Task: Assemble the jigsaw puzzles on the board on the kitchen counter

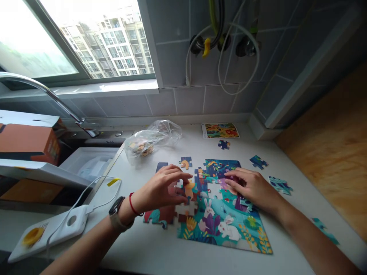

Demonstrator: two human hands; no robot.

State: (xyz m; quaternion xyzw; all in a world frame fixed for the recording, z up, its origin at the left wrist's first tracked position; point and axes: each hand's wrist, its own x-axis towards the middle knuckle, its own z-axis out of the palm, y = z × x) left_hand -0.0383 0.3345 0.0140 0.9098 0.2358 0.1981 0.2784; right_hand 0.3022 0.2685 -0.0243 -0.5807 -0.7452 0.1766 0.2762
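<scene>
A partly assembled jigsaw puzzle (218, 225) with white rabbits, plants and a dark blue upper edge lies on the white counter. Over its left side is my left hand (166, 185), thumb and fingers apart, close to an orange-patterned puzzle piece (189, 191); whether it touches the piece I cannot tell. My right hand (249, 187) rests on the puzzle's upper right part with fingers stretched out, covering some of the picture. Gaps show white counter between joined parts. A reddish-brown section (169, 206) is partly hidden below my left hand.
Loose pieces lie around the puzzle: an orange-and-blue piece (186, 162), a dark blue piece (224, 144), a blue-green piece (258, 162) and others at right. Behind are a clear plastic bag (155, 137) and a picture card (220, 130). A power strip (54, 229) sits at left.
</scene>
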